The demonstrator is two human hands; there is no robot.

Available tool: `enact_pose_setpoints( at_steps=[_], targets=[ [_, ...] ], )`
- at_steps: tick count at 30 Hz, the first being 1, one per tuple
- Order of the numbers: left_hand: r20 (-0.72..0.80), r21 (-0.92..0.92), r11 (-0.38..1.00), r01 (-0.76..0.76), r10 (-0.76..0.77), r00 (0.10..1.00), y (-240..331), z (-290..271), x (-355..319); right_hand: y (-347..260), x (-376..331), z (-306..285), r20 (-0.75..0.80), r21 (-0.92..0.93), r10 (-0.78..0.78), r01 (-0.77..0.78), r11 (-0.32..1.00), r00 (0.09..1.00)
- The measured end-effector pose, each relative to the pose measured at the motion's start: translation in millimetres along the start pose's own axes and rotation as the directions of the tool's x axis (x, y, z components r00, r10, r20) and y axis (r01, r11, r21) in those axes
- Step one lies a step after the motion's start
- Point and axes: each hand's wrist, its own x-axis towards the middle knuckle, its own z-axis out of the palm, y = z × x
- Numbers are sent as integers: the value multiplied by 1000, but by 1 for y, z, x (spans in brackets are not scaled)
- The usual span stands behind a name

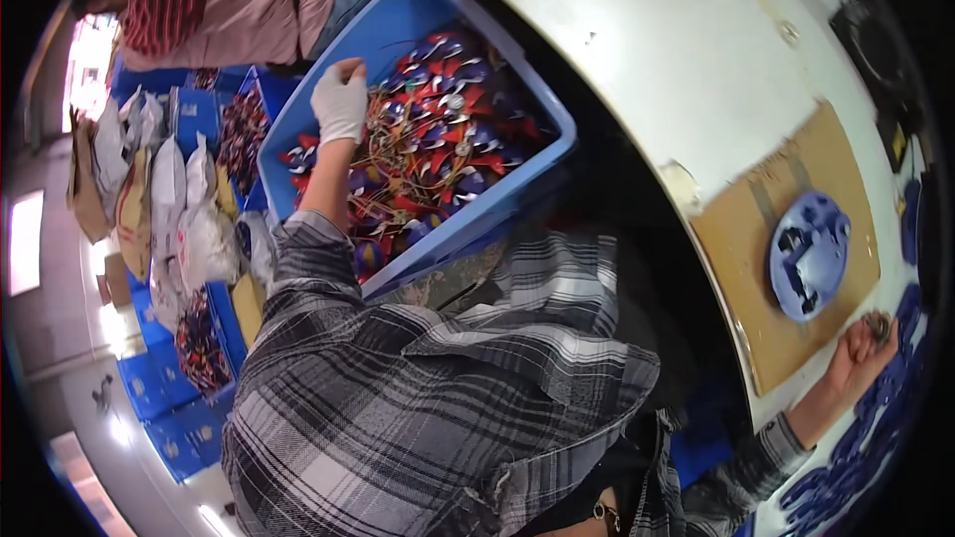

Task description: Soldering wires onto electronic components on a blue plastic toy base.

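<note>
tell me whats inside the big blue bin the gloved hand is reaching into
The blue bin holds a tangled heap of small red and purple parts with wires. The white-gloved left hand rests on top of the heap. Whatever lies deeper, and the bin's floor, are covered.

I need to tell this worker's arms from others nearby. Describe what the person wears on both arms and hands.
Both arms wear a grey, black and white plaid shirt with long sleeves. The left hand wears a thin white glove. The right hand is bare, with the sleeve cuff ending at the wrist.
</note>
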Motion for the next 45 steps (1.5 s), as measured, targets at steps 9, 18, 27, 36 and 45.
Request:
enact_pose_setpoints(
  at_steps=[9, 18, 27, 36, 45],
  targets=[
    [149, 651, 756, 63, -208, 967, -170, -32, 25, 4, 10, -9, 121, 47, 30, -36, 998, 992],
    [563, 570, 819, -70, -328, 759, -132, -46, 7, 7, 6, 1, -8, 21, -42, 42, 999, 999],
    [246, 212, 918, 335, -382, 891, -107, -47, -15, 10, 9, 4, -60, 38, 8, -5, 999, 998],
    [-23, -63, 992, 107, -108, 994, 63, -178, 26, 14, 8, 0, 41, 29, 7, -8, 1000, 999],
    [28, -88, 995, -47, 50, 998, 181, -197, 29, 32, 5, 16, -11, 67, -49, 49, 996, 999]
  ],
)
